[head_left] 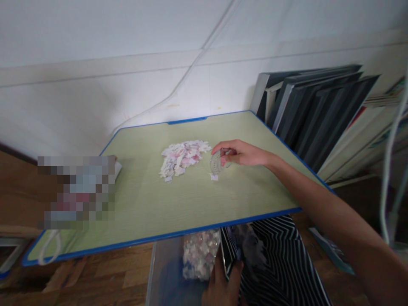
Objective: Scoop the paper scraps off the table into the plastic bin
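**Paper scraps on green desk: part cleared, part remaining**

Item 1. Right hand: reaches across the green desktop with its blue edging; fingers closed on a clear plastic protractor, which stands on edge against the desk surface, just right of the scrap pile.

Item 2. Pile of torn paper scraps: white and pink, heaped loosely near the middle of the desk. One stray scrap lies just below the protractor, apart from the heap.

Item 3. Left hand: below the near desk edge, gripping the mouth of a clear plastic bag that already holds a wad of similar pink-and-white scraps.

Item 4. Progress, as judged: some scraps appear already bagged; the bulk of the pile and the stray piece are still on the desk.

Item 5. Surroundings: dark framed panels lean against the wall at right; a pixelated patch covers the left corner of the desk.

Item 6. Writing: the protractor's markings are too small to read; no brand or label is legible anywhere.
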Available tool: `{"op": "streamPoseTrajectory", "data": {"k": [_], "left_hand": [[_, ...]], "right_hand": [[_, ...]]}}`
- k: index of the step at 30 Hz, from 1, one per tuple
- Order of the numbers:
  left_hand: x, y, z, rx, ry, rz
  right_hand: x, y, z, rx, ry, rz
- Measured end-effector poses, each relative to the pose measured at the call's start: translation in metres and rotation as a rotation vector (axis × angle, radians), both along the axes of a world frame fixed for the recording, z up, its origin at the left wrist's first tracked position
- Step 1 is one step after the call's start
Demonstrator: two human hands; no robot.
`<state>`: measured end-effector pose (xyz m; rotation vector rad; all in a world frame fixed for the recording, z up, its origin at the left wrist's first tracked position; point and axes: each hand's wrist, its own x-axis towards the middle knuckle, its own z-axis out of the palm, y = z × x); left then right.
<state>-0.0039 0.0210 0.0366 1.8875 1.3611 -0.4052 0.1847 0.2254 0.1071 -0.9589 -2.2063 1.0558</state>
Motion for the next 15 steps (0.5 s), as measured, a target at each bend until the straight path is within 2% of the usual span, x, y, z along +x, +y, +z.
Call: {"op": "streamPoseTrajectory", "data": {"k": [4,8,11,15], "left_hand": [[-0.001,0.0,-0.004,-0.007,-0.004,-0.002],[-0.003,-0.001,-0.004,0.012,-0.008,-0.013],[-0.003,-0.001,-0.002,0.013,-0.011,-0.013],[-0.002,-0.001,-0.003,0.025,0.011,-0.021]], "right_hand": [[0.004,-0.001,0.006,-0.059,-0.115,0.13],[0.005,-0.011,0.016,-0.281,-0.295,0.345],[0.001,-0.02,0.021,-0.43,-0.345,0.494],[-0.004,-0.023,0.023,-0.474,-0.338,0.55]]}}
